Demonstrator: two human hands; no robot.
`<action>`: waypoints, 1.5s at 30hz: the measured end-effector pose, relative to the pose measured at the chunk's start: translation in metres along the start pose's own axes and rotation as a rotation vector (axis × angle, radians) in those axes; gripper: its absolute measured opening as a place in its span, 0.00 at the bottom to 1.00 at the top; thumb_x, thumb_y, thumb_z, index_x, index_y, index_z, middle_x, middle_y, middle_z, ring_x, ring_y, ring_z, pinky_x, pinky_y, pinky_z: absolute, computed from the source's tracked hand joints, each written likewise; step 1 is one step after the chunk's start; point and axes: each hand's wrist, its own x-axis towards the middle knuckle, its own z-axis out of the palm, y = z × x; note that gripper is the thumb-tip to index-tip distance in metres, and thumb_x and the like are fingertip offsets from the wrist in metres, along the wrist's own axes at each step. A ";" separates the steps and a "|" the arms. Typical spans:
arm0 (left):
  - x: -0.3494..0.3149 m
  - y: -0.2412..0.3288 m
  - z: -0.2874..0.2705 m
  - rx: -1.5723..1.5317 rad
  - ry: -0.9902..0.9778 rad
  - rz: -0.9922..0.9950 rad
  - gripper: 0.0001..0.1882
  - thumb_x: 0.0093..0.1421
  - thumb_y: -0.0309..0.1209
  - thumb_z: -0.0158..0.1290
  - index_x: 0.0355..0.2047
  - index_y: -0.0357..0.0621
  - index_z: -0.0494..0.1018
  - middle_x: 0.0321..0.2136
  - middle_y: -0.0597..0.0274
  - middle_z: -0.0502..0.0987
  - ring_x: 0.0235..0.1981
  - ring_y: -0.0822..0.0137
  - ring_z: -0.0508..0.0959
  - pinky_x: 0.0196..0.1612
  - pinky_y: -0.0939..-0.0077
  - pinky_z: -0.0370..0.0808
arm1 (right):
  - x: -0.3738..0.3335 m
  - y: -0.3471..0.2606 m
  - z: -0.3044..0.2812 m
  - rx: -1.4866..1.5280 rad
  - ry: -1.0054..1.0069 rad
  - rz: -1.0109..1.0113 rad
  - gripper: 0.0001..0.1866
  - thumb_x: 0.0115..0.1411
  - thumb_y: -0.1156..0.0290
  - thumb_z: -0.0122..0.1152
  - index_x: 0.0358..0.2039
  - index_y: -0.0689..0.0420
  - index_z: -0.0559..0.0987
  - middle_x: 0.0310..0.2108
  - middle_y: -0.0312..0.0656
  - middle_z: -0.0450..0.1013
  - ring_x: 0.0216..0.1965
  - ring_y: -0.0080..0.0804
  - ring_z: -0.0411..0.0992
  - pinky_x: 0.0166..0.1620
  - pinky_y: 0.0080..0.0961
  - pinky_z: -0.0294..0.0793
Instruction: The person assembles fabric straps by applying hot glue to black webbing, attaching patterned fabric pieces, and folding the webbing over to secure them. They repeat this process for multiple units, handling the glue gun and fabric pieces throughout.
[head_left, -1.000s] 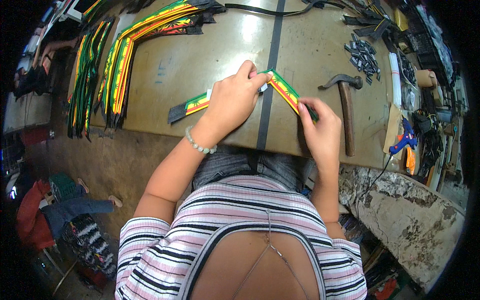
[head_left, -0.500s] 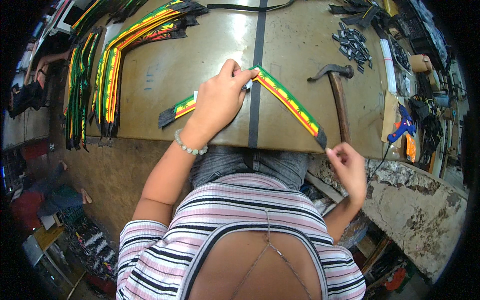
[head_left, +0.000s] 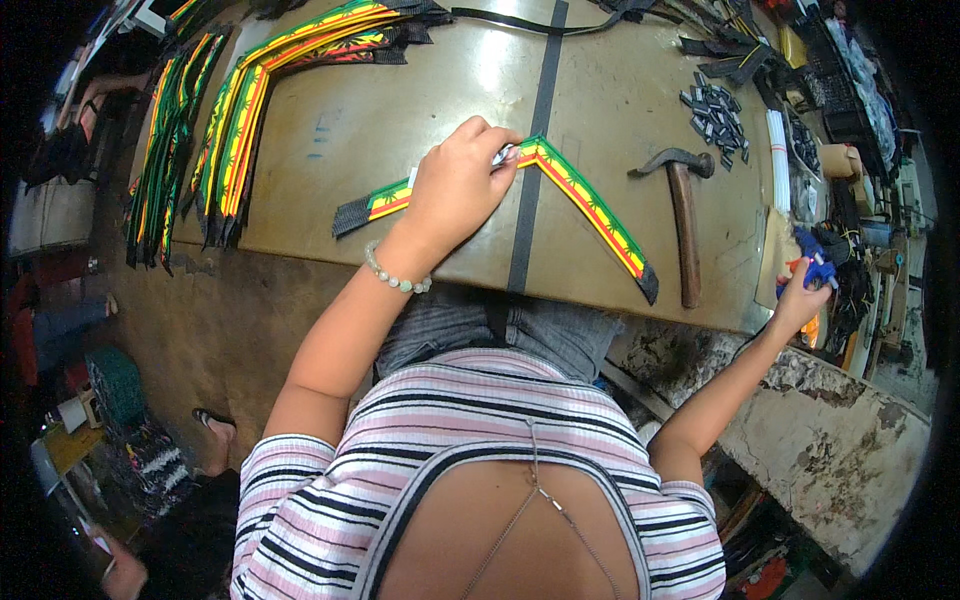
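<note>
Patterned strap [head_left: 595, 215] lies on the table [head_left: 380, 115], bend over the dark stripe [head_left: 521, 235], right leg angling toward the near edge. My left hand [head_left: 455, 185] is narrow, seems to pinch a small pale piece [head_left: 506, 155] just beside the bend. I'd press lightly there so the strap doesn't skew. Right hand [head_left: 800, 297] has fingers on the blue glue gun [head_left: 818, 268], far right; can't tell if they've closed. I'd want a full grip before lifting, then clearance past the hammer [head_left: 683, 230].

There's room left of strip [head_left: 597, 213]; hammer [head_left: 684, 235] blocks right.
</note>
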 end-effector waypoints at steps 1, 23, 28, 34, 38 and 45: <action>0.000 0.000 0.000 -0.001 0.009 0.002 0.08 0.57 0.28 0.59 0.38 0.43 0.80 0.30 0.52 0.76 0.31 0.52 0.78 0.37 0.63 0.75 | -0.012 -0.034 0.005 0.063 -0.057 -0.091 0.27 0.63 0.60 0.63 0.54 0.60 0.63 0.32 0.45 0.77 0.15 0.25 0.71 0.18 0.21 0.70; 0.000 -0.003 0.002 0.002 0.035 0.033 0.07 0.58 0.31 0.58 0.35 0.44 0.80 0.29 0.53 0.75 0.28 0.48 0.78 0.33 0.56 0.77 | -0.136 -0.196 0.122 0.121 -1.087 -0.464 0.26 0.63 0.55 0.62 0.50 0.60 0.66 0.32 0.45 0.74 0.32 0.32 0.73 0.39 0.28 0.73; 0.000 -0.002 0.000 0.011 0.010 0.014 0.08 0.58 0.30 0.58 0.38 0.43 0.80 0.28 0.51 0.76 0.30 0.50 0.78 0.36 0.60 0.75 | -0.138 -0.200 0.116 0.162 -1.097 -0.524 0.25 0.64 0.55 0.61 0.50 0.60 0.66 0.33 0.45 0.74 0.32 0.32 0.73 0.39 0.29 0.72; 0.000 -0.001 0.000 0.012 0.011 -0.001 0.08 0.58 0.30 0.58 0.38 0.43 0.81 0.28 0.51 0.76 0.30 0.50 0.78 0.35 0.60 0.75 | -0.146 -0.194 0.101 0.178 -1.149 -0.491 0.25 0.64 0.59 0.62 0.53 0.60 0.65 0.39 0.43 0.72 0.38 0.29 0.71 0.44 0.27 0.71; 0.001 -0.001 0.000 -0.006 0.006 -0.002 0.09 0.58 0.30 0.59 0.38 0.43 0.81 0.28 0.51 0.76 0.29 0.50 0.78 0.35 0.60 0.75 | -0.152 -0.188 0.097 0.191 -1.172 -0.454 0.25 0.64 0.58 0.62 0.52 0.60 0.65 0.38 0.45 0.73 0.37 0.32 0.72 0.43 0.28 0.72; 0.000 -0.002 0.001 -0.008 0.023 0.013 0.08 0.58 0.30 0.59 0.38 0.43 0.81 0.28 0.51 0.76 0.29 0.51 0.78 0.35 0.61 0.75 | -0.160 -0.189 0.085 0.199 -1.178 -0.526 0.24 0.63 0.63 0.64 0.52 0.59 0.65 0.39 0.44 0.73 0.38 0.31 0.72 0.44 0.27 0.72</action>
